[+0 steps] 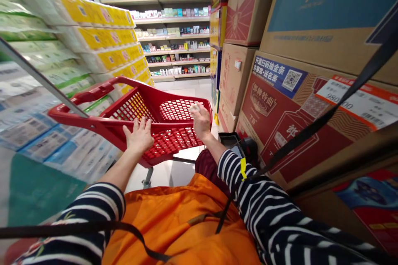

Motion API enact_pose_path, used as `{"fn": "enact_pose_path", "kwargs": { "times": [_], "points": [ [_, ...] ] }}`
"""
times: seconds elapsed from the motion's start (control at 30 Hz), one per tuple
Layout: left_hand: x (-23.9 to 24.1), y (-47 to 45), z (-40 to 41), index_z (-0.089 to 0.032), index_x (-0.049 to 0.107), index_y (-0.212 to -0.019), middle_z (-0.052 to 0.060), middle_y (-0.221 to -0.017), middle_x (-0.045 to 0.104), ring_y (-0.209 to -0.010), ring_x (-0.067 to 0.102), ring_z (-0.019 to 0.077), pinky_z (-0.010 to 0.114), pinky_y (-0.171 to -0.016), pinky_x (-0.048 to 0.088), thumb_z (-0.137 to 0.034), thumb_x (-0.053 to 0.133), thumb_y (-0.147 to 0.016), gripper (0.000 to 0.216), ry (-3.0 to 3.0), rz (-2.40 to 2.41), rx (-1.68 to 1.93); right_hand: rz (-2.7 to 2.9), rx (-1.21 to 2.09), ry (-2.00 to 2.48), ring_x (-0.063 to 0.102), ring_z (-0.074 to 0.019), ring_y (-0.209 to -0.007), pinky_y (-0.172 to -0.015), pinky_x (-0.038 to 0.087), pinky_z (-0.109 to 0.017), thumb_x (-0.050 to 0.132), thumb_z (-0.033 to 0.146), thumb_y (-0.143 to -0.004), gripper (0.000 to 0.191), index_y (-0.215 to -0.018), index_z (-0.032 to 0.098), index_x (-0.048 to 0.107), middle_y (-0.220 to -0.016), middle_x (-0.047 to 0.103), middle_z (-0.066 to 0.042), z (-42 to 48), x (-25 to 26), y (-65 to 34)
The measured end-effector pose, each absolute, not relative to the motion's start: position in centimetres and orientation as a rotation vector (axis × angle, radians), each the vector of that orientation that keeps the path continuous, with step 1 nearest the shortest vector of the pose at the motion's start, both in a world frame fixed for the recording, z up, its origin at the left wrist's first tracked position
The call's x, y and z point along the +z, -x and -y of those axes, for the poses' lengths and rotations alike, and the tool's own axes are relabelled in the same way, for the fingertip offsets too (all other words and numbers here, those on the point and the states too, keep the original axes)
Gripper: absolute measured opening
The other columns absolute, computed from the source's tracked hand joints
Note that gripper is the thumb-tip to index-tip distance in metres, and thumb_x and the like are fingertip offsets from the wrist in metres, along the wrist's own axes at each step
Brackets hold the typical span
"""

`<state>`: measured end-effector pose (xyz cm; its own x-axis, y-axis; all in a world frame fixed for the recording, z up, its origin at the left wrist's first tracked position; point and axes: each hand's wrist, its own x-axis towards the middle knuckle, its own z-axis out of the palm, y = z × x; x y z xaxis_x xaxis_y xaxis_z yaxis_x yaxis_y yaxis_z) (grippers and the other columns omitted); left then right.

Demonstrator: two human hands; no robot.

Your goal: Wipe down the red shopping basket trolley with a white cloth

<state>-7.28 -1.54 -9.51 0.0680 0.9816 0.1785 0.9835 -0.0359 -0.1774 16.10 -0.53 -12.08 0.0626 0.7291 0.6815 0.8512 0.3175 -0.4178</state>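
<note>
My left hand (139, 136) rests flat, fingers open, on one red cart (174, 126). My right hand (201, 121) pinches one small white thing (195, 108) over it.

Pale item (195, 108) in right hand (201, 122) blurred; cart (174, 132) wheels hidden.

A red shopping cart (168, 120) of glossy moulded plastic, its walls a perforated grid, stands beside stacked cartons (280, 103) of matt brown cardboard printed in red. Opposite the cart, shelved packs (102, 39) are wrapped in shiny plastic film. The striped sleeves (273, 211) and orange apron (177, 223) are soft cloth.
</note>
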Motion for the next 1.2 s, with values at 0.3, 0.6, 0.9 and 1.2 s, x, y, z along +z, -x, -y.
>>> {"fn": "enact_pose_path", "kwargs": {
  "times": [0.3, 0.6, 0.9, 1.2],
  "points": [
    [-9.2, 6.1, 2.0, -0.017, 0.023, -0.142, 0.009, -0.151, 0.014, -0.138, 0.005, 0.0307, 0.062, -0.105, 0.012, -0.031, 0.041, -0.079, 0.067, 2.06, 2.035, 0.037, 1.804, -0.148, 1.391, 0.027, -0.0278, -0.13, -0.108, 0.022, -0.043, 0.053, 0.02, -0.08, 0.046, -0.125, 0.01, 0.051, -0.139, 0.038, -0.014, 1.4, -14.4, -11.9],
    [-8.6, 6.7, 2.0, -0.019, 0.022, -0.142, 0.006, -0.151, 0.014, -0.139, 0.007, 0.0272, 0.063, -0.106, 0.008, -0.027, 0.039, -0.08, 0.065, 2.074, 2.02, 0.094, 1.867, -0.231, 1.453, 0.042, -0.0254, -0.12, -0.103, 0.027, -0.047, 0.041, 0.016, -0.089, 0.033, -0.117, 0.015, 0.058, -0.131, 0.05, -0.011, 0.7, -16.0, -17.2],
    [-8.5, 5.8, 1.9, -0.018, 0.02, -0.143, 0.008, -0.152, 0.011, -0.139, 0.002, 0.0287, 0.062, -0.105, 0.008, -0.032, 0.041, -0.081, 0.067, 2.07, 2.092, 0.079, 1.758, -0.142, 1.509, 0.029, -0.0294, -0.126, -0.106, 0.021, -0.049, 0.057, 0.03, -0.082, 0.041, -0.119, 0.013, 0.054, -0.135, 0.043, -0.013, 1.5, -15.3, -13.3],
    [-8.6, 6.7, 1.8, -0.018, 0.019, -0.143, 0.007, -0.152, 0.011, -0.139, 0.003, 0.0274, 0.063, -0.105, 0.007, -0.033, 0.04, -0.081, 0.067, 2.069, 2.036, 0.105, 1.573, -0.065, 1.388, 0.035, -0.0161, -0.124, -0.106, 0.029, -0.032, 0.039, 0.001, -0.08, 0.042, -0.117, 0.015, 0.054, -0.129, 0.047, -0.006, 0.3, -12.1, -15.9]
  ]
}}
